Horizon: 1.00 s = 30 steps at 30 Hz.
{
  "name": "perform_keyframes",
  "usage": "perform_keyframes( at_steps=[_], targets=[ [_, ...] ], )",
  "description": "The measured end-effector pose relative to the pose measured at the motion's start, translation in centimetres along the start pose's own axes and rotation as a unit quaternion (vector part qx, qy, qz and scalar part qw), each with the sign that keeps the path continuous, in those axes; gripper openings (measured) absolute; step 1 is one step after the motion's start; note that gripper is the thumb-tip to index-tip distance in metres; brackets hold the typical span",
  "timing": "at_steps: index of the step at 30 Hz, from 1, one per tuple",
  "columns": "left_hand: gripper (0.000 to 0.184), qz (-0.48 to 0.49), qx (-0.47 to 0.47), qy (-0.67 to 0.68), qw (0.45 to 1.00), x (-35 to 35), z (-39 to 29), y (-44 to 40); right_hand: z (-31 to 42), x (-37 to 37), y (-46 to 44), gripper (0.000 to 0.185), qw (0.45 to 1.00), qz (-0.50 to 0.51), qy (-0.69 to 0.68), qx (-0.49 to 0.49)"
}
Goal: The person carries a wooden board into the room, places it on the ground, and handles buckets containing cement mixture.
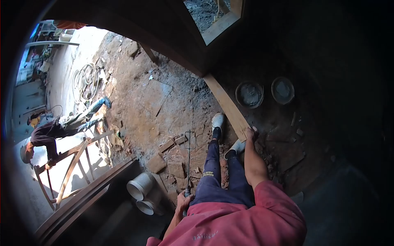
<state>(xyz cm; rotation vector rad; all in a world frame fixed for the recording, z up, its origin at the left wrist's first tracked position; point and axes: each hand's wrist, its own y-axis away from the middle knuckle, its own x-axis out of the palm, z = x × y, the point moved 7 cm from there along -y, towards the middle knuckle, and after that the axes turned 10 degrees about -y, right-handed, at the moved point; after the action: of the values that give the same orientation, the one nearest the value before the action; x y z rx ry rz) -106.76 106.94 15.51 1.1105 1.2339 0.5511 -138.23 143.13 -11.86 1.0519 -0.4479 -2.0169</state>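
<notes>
My left hand [184, 201], beside my hip, is wrapped round the grip of a mixing drill [187, 191]. Its long thin rod points forward over the ground and ends in a rectangular wire paddle [189, 140]. In my right hand [252, 133] is the near end of a long wooden plank [227, 107], fingers closed on its edge. The plank runs forward and left, its far end by the dark corner of a wall or frame. Two round basins [250, 95] with grey material inside stand right of the plank.
White pipes [140, 185] lie at my left beside a dark ledge [88, 197]. Bricks and wood scraps [156, 163] litter the dirt floor. Farther left, a person [51, 133] bends over a wooden trestle [76, 162], near a coiled hose [85, 83].
</notes>
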Motion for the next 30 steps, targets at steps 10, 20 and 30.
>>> perform_keyframes(
  at_steps=[10, 20, 30],
  targets=[
    [0.038, -0.042, 0.090, -0.078, 0.992, -3.1, -4.4, -4.3, -1.1, -11.2, 1.8, 0.061, 0.999, 0.036, -0.001, -0.034],
    [0.041, -0.074, 0.183, -0.120, 0.973, -4.0, -10.7, -7.9, -3.2, -27.7, 7.8, 0.051, 0.988, 0.058, -0.126, 0.060],
    [0.039, -0.014, 0.256, -0.178, 0.950, -2.8, -22.3, -4.6, -12.7, -37.6, 6.0, 0.050, 0.975, 0.018, -0.194, 0.105]
  ],
)
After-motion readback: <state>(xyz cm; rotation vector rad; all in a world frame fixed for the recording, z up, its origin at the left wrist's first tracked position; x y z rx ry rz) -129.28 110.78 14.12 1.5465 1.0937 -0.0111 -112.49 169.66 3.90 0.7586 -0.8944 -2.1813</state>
